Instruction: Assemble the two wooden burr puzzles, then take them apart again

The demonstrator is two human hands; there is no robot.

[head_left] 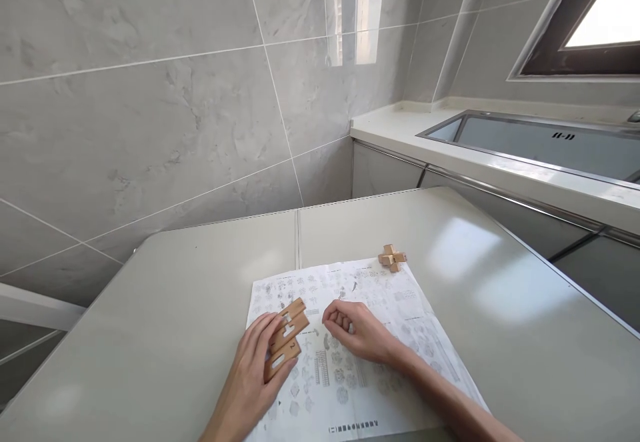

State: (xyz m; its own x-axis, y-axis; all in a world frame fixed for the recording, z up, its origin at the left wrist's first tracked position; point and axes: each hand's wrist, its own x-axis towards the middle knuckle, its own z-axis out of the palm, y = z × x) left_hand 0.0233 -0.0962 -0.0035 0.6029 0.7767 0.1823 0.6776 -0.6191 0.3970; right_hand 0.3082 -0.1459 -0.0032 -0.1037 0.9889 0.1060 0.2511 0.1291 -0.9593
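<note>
My left hand (253,365) is wrapped around three flat wooden puzzle pieces (291,331), fanned out over the left part of a printed sheet. The pieces have cut-out slots, and a "2" is marked on the lowest one. To their right, my right hand (357,329) hovers over or rests on the sheet with its fingers curled in, and nothing shows in them. Small diagrams and text cover the white instruction sheet (405,299). An assembled wooden burr puzzle (392,258) sits at the sheet's far right corner.
The sheet lies on a pale glossy table (165,322) with a seam across its top. Behind it rises a grey tiled wall (150,129). A counter (390,125) with a sink (525,139) stands at the right, below a window (600,22).
</note>
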